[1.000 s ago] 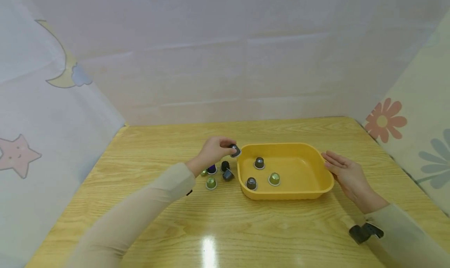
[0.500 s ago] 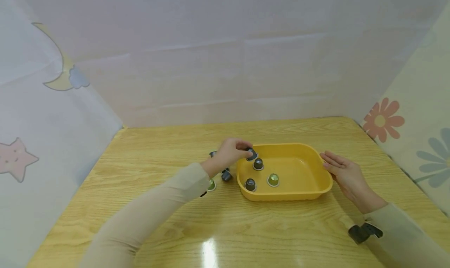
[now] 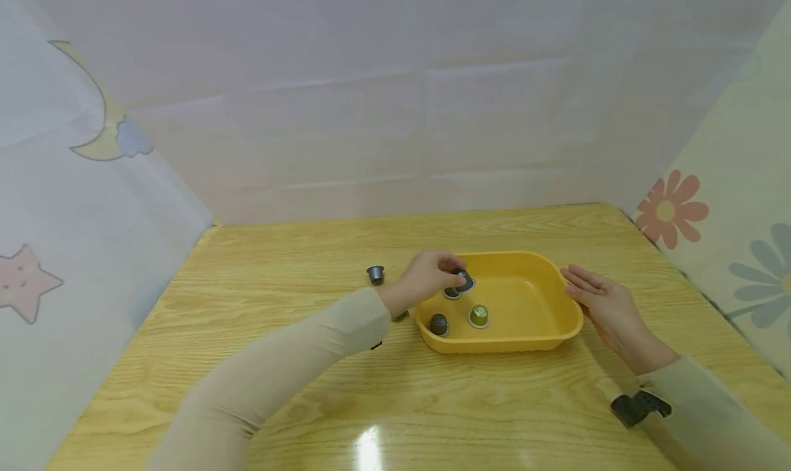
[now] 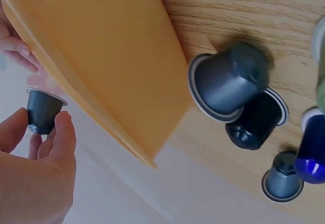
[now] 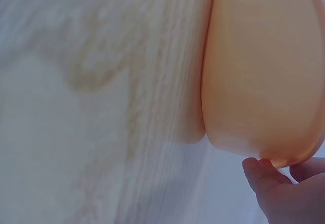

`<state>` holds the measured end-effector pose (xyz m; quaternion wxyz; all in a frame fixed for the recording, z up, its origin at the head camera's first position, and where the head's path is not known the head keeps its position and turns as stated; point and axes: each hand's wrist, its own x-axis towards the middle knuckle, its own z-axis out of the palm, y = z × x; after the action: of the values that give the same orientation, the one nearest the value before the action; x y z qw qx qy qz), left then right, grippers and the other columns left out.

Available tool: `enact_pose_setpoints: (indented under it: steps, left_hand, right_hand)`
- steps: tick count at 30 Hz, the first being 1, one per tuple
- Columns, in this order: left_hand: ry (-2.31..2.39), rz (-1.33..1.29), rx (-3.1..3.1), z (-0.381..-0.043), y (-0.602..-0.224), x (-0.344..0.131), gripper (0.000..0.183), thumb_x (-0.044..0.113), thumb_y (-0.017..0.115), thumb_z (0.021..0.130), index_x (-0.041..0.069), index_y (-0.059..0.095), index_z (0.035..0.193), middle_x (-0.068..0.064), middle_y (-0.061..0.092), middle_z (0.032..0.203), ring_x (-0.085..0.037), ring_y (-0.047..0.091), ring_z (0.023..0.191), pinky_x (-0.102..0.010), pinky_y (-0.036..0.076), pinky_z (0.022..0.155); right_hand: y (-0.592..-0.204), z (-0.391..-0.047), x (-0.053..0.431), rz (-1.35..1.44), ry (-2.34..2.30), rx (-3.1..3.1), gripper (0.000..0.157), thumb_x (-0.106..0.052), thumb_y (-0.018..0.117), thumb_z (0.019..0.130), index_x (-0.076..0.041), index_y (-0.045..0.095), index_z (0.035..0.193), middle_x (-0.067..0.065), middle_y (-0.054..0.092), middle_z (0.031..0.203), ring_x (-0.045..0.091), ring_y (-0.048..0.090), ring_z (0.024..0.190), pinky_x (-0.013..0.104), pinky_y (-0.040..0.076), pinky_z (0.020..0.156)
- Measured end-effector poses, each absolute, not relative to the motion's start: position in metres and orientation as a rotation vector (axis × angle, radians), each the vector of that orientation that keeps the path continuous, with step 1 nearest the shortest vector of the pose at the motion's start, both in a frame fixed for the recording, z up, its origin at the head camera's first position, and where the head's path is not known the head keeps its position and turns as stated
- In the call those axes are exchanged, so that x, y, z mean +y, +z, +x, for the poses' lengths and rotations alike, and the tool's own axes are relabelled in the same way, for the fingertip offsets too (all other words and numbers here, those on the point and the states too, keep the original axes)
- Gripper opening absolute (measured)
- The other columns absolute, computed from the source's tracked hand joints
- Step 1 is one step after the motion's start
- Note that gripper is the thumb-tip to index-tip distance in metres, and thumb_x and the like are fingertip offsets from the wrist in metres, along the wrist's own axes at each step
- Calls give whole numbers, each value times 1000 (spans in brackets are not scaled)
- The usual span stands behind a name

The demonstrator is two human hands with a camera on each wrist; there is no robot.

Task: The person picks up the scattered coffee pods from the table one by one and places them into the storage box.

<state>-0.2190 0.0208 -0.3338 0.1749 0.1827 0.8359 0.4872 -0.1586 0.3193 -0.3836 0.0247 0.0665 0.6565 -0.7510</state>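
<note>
Above the left part of the yellow tray (image 3: 500,345), my left hand (image 3: 426,277) pinches a dark grey coffee capsule (image 4: 43,113) between thumb and fingers. Inside the tray stand a dark capsule (image 3: 438,325) near the front left corner and a green capsule (image 3: 478,316). Another dark capsule (image 3: 452,294) there is partly covered by the held one. My right hand (image 3: 608,309) is at the tray's right end, its fingers extended and fingertips touching the outer wall near the rim, as the right wrist view also shows.
Left of the tray, a grey capsule (image 3: 375,274) lies on the wooden table (image 3: 290,251). The left wrist view shows more loose capsules, among them a black capsule (image 4: 256,121) and a blue capsule (image 4: 311,150). My left forearm hides most of these in the head view.
My left hand has carried the dark capsule rightward, from beside the tray's left rim to over its inside. The right hand has stayed at the tray's right end.
</note>
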Motion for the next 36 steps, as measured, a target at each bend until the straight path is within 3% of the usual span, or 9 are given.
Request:
enact_pose_setpoints:
  steps: [4,10,16,36]
  left_hand:
    - [1424,488,2331,-218,-333,27,28,7,70,91,5,67,118,-5,67,114,-15,62,103,-25,52,86]
    - [1491,446,2239,-213,-335,40,26,5,69,90,4,67,116,-3,67,109,-13,63,96,-36,53,87]
    - [1485,442,2243,-207,-336,52,25,5,70,90,5,68,115,-1,68,108,-12,62,98,-27,51,87]
    - [1481,485,2229,-191,-342,80,20,4,73,87,6,72,106,2,70,100,-8,62,90,-20,51,82]
  right_hand:
    - [-384,-159,320,195,-2297,2059,71,-6,57,98,9,10,150,-27,64,100,-14,59,91,11,51,78]
    - [-385,-159,320,208,-2286,2063,71,-7,57,98,8,11,151,-26,63,103,-15,59,90,11,50,79]
    - [-384,-159,319,206,-2313,2028,72,-6,57,98,8,10,150,-26,64,100,-14,60,91,11,51,78]
    - [-381,-159,315,201,-2322,2027,72,-5,58,97,9,11,150,-25,64,99,-13,60,90,12,51,77]
